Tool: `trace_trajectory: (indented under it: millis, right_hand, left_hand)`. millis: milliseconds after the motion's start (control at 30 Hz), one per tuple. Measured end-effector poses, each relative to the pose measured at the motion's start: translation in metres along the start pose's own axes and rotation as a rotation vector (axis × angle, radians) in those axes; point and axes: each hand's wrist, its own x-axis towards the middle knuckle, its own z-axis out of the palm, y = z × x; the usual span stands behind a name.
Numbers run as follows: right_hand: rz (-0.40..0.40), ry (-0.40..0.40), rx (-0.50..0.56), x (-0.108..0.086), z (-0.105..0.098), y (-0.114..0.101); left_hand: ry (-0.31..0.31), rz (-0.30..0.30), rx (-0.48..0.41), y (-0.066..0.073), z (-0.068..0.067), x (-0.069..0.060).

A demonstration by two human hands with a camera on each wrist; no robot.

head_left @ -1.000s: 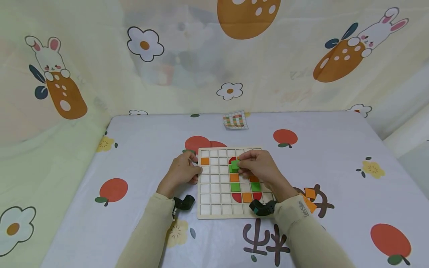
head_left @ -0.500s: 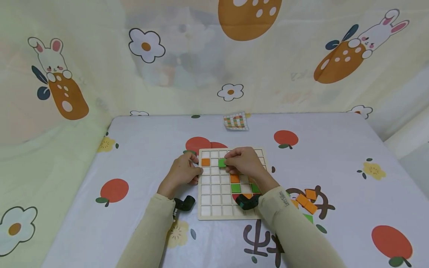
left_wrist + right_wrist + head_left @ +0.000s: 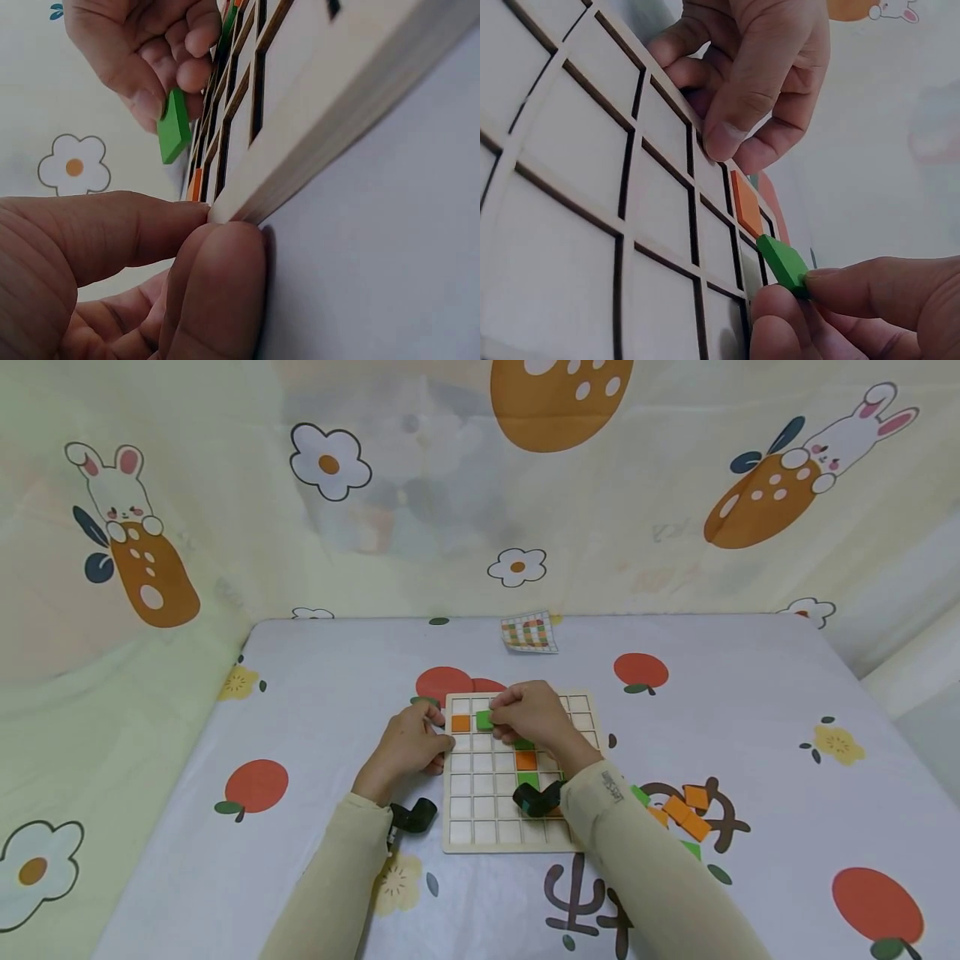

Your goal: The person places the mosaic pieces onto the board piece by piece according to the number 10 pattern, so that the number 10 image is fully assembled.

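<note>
The board (image 3: 483, 808) lies free at lower left; the right sleeve (image 3: 652, 858) blocks lower right.

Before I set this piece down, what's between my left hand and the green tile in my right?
In the head view, an orange tile seated in the grid board lies between your left hand and the green tile; the right wrist view agrees.

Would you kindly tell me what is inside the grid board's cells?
On the board, an orange tile sits near the far left corner; green and orange tiles show near the middle. The right hand, its wrist camera and sleeve cover other cells, hiding their contents.
</note>
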Motion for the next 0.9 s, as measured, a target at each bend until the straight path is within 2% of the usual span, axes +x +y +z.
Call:
trace_trajectory:
  millis: [433,667,900]
  right_hand:
    - [0.003,0.028,-0.026,0.0,0.005,0.0009]
    - [-0.016,0.017,-0.024,-0.0022,0.0042,0.0009]
    - [-0.07,-0.006,0.049,-0.0061,0.0003,0.0061]
  left_hand:
    - [0.003,-0.014,0.012,0.0017,0.0011,-0.0001]
    - [0.006,-0.011,0.017,0.0021,0.001,0.0002]
    - [0.005,-0.007,0.005,-0.0002,0.0002,0.0008]
